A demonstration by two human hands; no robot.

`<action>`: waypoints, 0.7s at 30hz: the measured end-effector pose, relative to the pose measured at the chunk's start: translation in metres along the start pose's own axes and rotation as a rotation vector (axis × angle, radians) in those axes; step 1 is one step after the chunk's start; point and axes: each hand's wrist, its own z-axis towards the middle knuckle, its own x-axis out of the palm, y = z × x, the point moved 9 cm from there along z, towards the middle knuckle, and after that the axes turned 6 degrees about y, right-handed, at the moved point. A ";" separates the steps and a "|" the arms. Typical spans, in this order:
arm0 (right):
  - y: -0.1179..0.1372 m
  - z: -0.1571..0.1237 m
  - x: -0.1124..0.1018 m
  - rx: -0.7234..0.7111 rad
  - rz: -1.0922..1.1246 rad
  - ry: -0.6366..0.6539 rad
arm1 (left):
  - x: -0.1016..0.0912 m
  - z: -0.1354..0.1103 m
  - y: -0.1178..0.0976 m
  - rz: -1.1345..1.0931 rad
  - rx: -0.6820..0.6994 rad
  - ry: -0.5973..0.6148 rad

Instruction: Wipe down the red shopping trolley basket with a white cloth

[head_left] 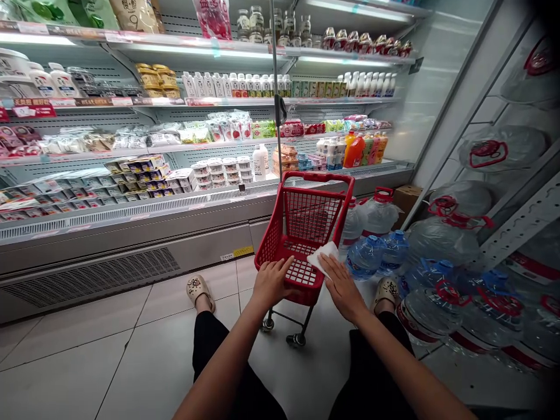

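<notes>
A small red plastic shopping cart (312,214) on black wheels stands between my feet. My left hand (273,283) grips the near left edge of its basket, the fingers bent over the rim. On the right side, my right hand (343,286) presses a folded white wipe (322,256) against the basket's rim. The wipe lies under the fingers and sticks out past them to the left. Through the basket's open grid the floor shows. Which part of the rim my right fingertips touch is hidden by the wipe.
A lit refrigerated case (210,204) with dairy goods runs behind the cart, with a glass door edge and black handle (280,109). Large water bottles (367,256) crowd the floor at right, beside a rack (520,216). Pale tiles (170,338) cover the floor.
</notes>
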 end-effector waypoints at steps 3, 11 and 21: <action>0.028 -0.015 0.008 -0.011 -0.047 -0.048 | 0.003 0.004 -0.014 0.005 -0.031 -0.045; 0.050 -0.036 0.008 -0.062 -0.190 -0.053 | 0.008 0.010 -0.047 -0.018 0.044 -0.033; 0.016 -0.033 0.000 0.078 -0.166 -0.152 | 0.016 0.006 -0.056 0.162 0.089 -0.112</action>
